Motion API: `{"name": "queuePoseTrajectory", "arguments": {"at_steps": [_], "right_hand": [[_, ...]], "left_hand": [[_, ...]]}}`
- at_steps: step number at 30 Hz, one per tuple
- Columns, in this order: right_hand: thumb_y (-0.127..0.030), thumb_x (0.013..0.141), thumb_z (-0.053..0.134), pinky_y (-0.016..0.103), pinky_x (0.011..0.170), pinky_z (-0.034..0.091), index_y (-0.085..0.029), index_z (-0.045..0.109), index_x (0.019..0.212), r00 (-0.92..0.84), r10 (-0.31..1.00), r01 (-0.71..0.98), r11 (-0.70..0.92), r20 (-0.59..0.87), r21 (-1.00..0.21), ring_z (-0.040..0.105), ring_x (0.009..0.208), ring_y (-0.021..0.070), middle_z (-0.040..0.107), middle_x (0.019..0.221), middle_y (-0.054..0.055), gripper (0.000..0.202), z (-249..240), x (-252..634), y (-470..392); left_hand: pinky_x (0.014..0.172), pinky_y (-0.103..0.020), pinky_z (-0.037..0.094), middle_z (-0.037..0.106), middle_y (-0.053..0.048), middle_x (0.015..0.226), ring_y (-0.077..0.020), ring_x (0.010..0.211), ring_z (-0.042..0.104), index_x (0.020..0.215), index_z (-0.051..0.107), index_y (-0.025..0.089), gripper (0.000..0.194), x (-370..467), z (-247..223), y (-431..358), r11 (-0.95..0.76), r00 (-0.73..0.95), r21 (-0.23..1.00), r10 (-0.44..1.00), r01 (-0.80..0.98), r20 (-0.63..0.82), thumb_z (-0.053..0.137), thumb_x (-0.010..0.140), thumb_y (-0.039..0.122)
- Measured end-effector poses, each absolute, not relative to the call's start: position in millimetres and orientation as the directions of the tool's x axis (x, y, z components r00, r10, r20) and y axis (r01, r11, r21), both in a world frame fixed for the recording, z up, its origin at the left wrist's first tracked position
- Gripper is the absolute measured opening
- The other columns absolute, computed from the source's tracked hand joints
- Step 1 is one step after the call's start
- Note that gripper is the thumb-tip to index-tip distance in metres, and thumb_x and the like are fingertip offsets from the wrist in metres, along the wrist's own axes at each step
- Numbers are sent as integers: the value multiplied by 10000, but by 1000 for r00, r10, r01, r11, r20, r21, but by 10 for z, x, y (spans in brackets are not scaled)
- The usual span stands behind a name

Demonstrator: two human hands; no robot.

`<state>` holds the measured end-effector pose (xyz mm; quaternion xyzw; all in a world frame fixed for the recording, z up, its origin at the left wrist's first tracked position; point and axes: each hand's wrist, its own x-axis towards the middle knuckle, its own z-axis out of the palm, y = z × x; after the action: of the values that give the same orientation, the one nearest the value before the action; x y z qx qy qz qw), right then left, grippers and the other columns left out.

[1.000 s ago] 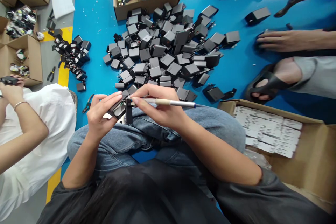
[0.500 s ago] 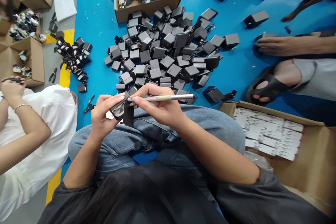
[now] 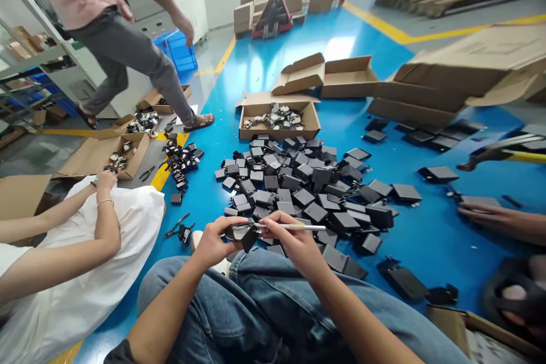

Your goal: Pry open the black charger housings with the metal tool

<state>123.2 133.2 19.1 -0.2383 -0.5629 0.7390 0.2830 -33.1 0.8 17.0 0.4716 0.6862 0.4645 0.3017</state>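
My left hand (image 3: 214, 243) is closed around a dark plastic housing (image 3: 242, 232), held above my lap with its lighter inner side showing. In my right hand (image 3: 294, 240) is a slim silver and beige pen-like tool (image 3: 298, 227), pinched near its left end. The tool's tip meets the right edge of the housing; the exact contact is too small to make out. Just beyond both hands, a large pile of black box-shaped housings (image 3: 305, 198) spreads over the blue floor.
A carton of small parts (image 3: 279, 132) stands behind the pile. Pliers (image 3: 176, 227) lie left of my knee. A seated person in white (image 3: 128, 222) is at the left; another person walks behind. At right, a hand (image 3: 499, 219) touches a housing near a hammer (image 3: 503, 152).
The view has tilted up, bringing the far floor, the walking person and more cartons into sight. My hands still hold the housing and the tool, which now appear lower in view.
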Motion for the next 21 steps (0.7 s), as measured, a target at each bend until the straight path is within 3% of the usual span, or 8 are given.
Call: {"name": "queuePoseTrajectory", "arguments": {"at_steps": [4, 8, 10, 12, 15, 17, 21], "right_hand": [[-568, 822, 693, 311, 666, 622, -187, 659, 760, -668, 744, -165, -144, 3, -976, 667, 694, 162, 663, 737, 32, 388, 93, 1196, 1404], [-576, 948, 484, 344, 731, 632, -221, 641, 1059, -587, 804, -143, 8, 92, -990, 665, 833, 169, 682, 954, 58, 404, 65, 1218, 1468], [-536, 960, 475, 342, 723, 628, -224, 622, 1198, -651, 748, -78, 101, 128, -992, 668, 869, 179, 686, 1054, 83, 419, 59, 1213, 1433], [-460, 899, 599, 332, 713, 620, -225, 627, 1251, -748, 649, -18, 187, 137, -982, 673, 867, 187, 689, 1067, 84, 424, 39, 1189, 1357], [-324, 777, 719, 315, 706, 607, -234, 637, 1256, -838, 531, 33, 283, 128, -959, 678, 894, 199, 685, 1120, 86, 494, -49, 1142, 1247], [-302, 779, 696, 306, 674, 596, -226, 653, 1197, -849, 513, 66, 341, 127, -938, 675, 877, 196, 684, 1123, 89, 427, -159, 1110, 1223], [-343, 804, 697, 304, 616, 562, -187, 656, 1070, -828, 540, 128, 446, 153, -886, 645, 737, 176, 693, 928, 56, 311, -467, 958, 1315]], "left_hand": [[905, -319, 562, 725, -60, 1203, -235, 1085, 680, 1159, 720, 233, 450, -393, 112, 46, 185, -432, 913, 902, 365, -10, 729, 719, 134], [986, -414, 532, 727, -78, 1195, -264, 1120, 666, 1146, 707, 204, 396, -493, 101, 81, 276, -518, 881, 855, 383, -43, 686, 754, 152], [1006, -431, 519, 728, -78, 1187, -263, 1114, 666, 1143, 699, 200, 404, -516, 102, 90, 300, -524, 867, 850, 398, -53, 676, 746, 130], [1021, -417, 508, 722, -73, 1193, -251, 1121, 661, 1132, 697, 201, 419, -512, 96, 96, 300, -504, 857, 862, 419, -55, 678, 725, 101], [1024, -383, 505, 708, -66, 1187, -235, 1126, 651, 1103, 687, 203, 428, -483, 71, 104, 294, -457, 838, 887, 460, -60, 699, 694, 77], [984, -375, 527, 697, -88, 1156, -242, 1095, 657, 1120, 660, 179, 467, -471, 51, 102, 317, -440, 816, 894, 484, -86, 716, 669, 69], [1003, -498, 502, 575, -214, 1301, -359, 1245, 559, 1324, 522, 112, 666, -473, 66, 64, 408, -495, 748, 860, 523, -123, 711, 686, 89]]}}
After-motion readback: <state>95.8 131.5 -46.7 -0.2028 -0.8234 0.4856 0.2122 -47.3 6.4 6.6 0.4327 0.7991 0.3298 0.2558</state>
